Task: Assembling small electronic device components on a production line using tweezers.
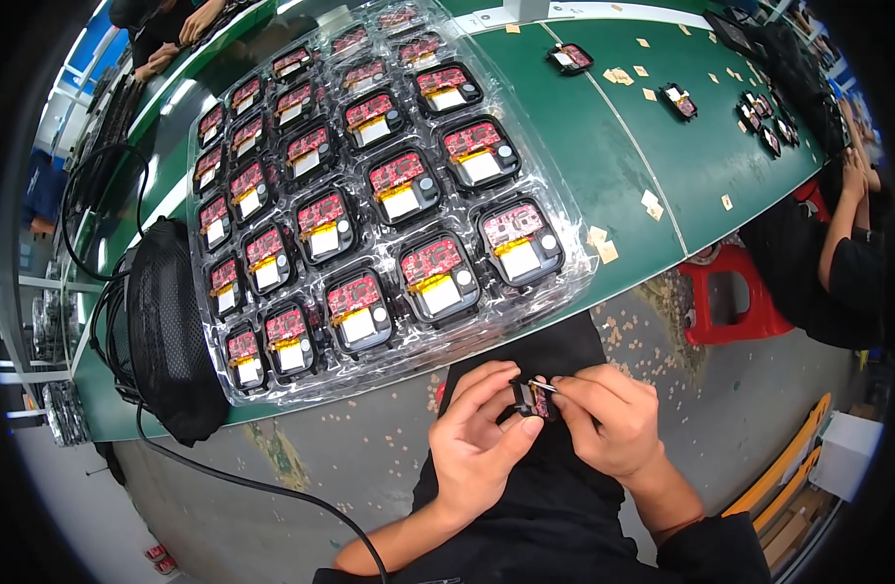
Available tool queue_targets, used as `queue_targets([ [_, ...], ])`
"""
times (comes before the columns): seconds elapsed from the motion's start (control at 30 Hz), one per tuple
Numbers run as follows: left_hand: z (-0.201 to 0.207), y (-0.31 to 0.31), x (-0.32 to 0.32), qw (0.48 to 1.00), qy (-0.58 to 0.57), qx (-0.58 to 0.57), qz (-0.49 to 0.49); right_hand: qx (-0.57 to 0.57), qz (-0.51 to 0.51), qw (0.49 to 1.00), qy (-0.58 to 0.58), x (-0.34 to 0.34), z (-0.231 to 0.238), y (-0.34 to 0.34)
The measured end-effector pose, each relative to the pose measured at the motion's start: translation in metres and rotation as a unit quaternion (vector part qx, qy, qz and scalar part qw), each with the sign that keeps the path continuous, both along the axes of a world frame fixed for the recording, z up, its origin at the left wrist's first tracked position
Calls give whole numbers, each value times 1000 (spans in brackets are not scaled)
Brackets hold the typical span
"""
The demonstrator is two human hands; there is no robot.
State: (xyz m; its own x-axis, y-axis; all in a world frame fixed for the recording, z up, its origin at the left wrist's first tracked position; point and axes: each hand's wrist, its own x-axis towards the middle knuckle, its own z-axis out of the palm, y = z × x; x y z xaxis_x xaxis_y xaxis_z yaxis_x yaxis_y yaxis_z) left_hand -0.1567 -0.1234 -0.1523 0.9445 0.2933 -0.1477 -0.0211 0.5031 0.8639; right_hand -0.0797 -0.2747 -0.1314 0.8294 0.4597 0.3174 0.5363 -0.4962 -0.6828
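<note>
My left hand (476,443) is closed around the edges of a small black device housing (533,399), held above my lap. Part of a red circuit board shows inside it. In my right hand (608,419) a thin metal tool, like tweezers (545,386), is pinched, its tip at the housing; its exact kind is too small to tell. Beyond my hands, a clear plastic tray (369,248) lies on the green table. It holds rows of similar black housings (438,277), each with a red board, a white rectangular part and yellow tape.
A black mesh bag (175,331) lies left of the tray, with a black cable (272,480) running toward me. Loose housings (679,101) and small tan paper pieces (652,204) lie on the table (622,146). A red stool (734,302) stands at right. Other people sit across and right.
</note>
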Motion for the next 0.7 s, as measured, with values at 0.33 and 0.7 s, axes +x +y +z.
queue_targets([
  [0.33,28,28,-18,992,-83,-67,-73,-14,71,991,-112,19,31,-14],
  [0.7,134,112,44,900,-268,341,-42,99,-118,981,-116,123,52,-4],
])
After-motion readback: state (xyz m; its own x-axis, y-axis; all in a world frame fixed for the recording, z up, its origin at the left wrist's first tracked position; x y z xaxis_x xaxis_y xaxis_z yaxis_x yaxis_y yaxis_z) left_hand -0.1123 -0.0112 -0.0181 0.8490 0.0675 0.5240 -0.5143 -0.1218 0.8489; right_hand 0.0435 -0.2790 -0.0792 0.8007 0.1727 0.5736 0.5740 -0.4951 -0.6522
